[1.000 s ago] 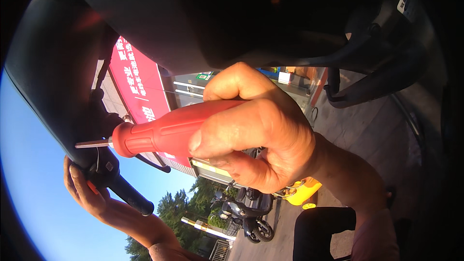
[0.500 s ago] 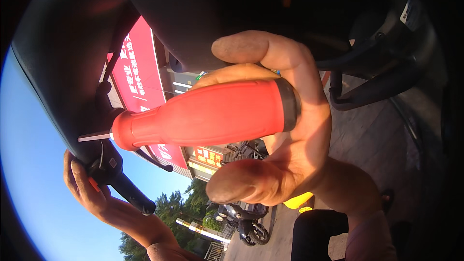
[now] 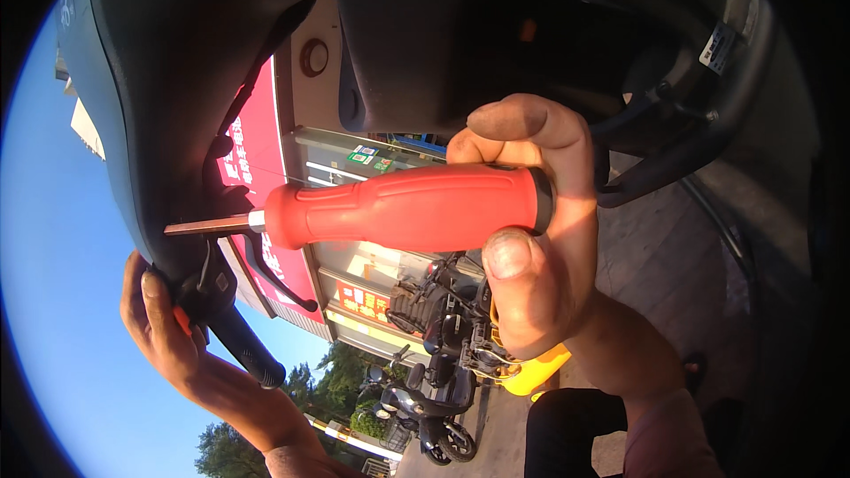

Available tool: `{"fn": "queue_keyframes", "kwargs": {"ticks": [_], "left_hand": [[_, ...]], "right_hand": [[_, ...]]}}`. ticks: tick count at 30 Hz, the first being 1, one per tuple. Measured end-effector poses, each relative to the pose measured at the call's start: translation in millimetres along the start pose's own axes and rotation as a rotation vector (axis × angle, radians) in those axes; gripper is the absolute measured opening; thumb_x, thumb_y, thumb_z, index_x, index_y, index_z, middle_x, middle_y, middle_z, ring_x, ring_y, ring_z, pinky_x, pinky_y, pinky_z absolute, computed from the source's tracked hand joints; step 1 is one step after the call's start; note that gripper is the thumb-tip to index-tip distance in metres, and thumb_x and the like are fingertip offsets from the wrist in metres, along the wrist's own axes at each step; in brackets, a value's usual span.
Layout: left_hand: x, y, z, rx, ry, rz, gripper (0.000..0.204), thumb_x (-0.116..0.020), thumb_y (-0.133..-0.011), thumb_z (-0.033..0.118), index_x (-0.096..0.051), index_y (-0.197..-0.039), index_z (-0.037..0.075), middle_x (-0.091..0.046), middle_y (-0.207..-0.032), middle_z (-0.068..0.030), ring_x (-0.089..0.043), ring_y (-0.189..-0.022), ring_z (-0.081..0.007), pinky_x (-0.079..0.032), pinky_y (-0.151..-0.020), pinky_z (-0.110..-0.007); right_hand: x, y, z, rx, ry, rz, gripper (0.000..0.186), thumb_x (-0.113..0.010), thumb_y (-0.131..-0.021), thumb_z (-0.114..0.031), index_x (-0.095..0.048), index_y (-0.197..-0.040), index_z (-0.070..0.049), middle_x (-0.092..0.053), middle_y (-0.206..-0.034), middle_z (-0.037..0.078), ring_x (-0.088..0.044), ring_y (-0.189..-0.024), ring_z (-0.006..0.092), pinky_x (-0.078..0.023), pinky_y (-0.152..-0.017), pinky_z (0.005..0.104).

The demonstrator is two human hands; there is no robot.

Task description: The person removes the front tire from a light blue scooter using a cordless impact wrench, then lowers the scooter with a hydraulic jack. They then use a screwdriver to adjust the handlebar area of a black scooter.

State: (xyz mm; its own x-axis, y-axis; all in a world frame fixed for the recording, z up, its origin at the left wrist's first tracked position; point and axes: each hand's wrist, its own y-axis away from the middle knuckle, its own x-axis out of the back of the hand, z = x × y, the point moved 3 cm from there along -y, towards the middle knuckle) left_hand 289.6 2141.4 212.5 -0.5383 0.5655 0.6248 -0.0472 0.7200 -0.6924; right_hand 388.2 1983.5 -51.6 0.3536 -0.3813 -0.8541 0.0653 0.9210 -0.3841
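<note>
My right hand (image 3: 571, 199) grips a screwdriver by its thick red handle (image 3: 398, 210), with the thumb against the butt and the fingers curled behind it. The bare metal shaft (image 3: 212, 225) points left, its tip at the underside of a black scooter handlebar cover (image 3: 150, 115). Whether the tip sits in a screw is too small to tell. At the lower left, my left hand (image 3: 168, 327) closes round the cover's edge beside the switch housing (image 3: 208, 288) and the black rubber grip (image 3: 248, 350). Part of that hand's fingers is hidden.
A brake lever (image 3: 274, 274) juts out below the screwdriver. The scooter's dark front panel (image 3: 416, 44) fills the top. Behind are a shopfront with a red sign (image 3: 283, 265), parked scooters (image 3: 429, 412), a yellow object (image 3: 536, 372) and paved ground (image 3: 655, 257).
The view has shifted, showing more shopfront. My right hand has turned, its thumb coming up onto the handle's end. The screwdriver looks a little farther right. My left hand keeps its hold.
</note>
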Motion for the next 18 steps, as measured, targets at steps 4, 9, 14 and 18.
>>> {"fn": "queue_keyframes", "kwargs": {"ticks": [4,9,14,18], "left_hand": [[-1,3,-3,0.001,-0.003,0.081,0.04,-0.053,-0.094,0.022,-0.051,-0.118,-0.01,-0.062,-0.101,-0.0156,-0.064,-0.088,-0.0205,-0.051,-0.078,-0.029],[-1,0,-2,0.014,-0.006,-0.014,0.038,-0.053,-0.095,0.022,-0.052,-0.117,-0.01,-0.062,-0.102,-0.0139,-0.061,-0.09,-0.0181,-0.048,-0.081,-0.029],[-2,-2,-2,-0.02,0.014,-0.063,0.038,-0.053,-0.095,0.022,-0.053,-0.117,-0.009,-0.062,-0.101,-0.012,-0.06,-0.09,-0.016,-0.047,-0.082,-0.028],[-2,-2,-4,-0.018,0.025,-0.039,0.038,-0.054,-0.095,0.022,-0.053,-0.117,-0.009,-0.063,-0.103,-0.0122,-0.061,-0.091,-0.0163,-0.047,-0.083,-0.028]], "right_hand": [[1,2,9,-0.185,-0.133,-0.05,0.061,-0.053,-0.089,-0.049,-0.043,-0.115,0.006,-0.057,-0.08,0.01,-0.053,-0.07,0.0092,-0.044,-0.062,0.0228],[-3,-1,4,0.169,0.04,0.115,0.055,-0.048,-0.093,-0.049,-0.047,-0.109,0.004,-0.055,-0.072,0.004,-0.05,-0.063,0.0075,-0.042,-0.057,0.0222],[2,3,5,-0.334,-0.235,-0.091,0.039,-0.055,-0.09,-0.024,-0.042,-0.115,0.002,-0.05,-0.098,0.008,-0.049,-0.082,0.0094,-0.041,-0.073,0.0232],[4,7,1,-0.037,-0.026,-0.097,0.042,-0.056,-0.088,-0.021,-0.04,-0.119,0.002,-0.049,-0.104,0.009,-0.048,-0.09,0.0109,-0.041,-0.08,0.0252]]}}
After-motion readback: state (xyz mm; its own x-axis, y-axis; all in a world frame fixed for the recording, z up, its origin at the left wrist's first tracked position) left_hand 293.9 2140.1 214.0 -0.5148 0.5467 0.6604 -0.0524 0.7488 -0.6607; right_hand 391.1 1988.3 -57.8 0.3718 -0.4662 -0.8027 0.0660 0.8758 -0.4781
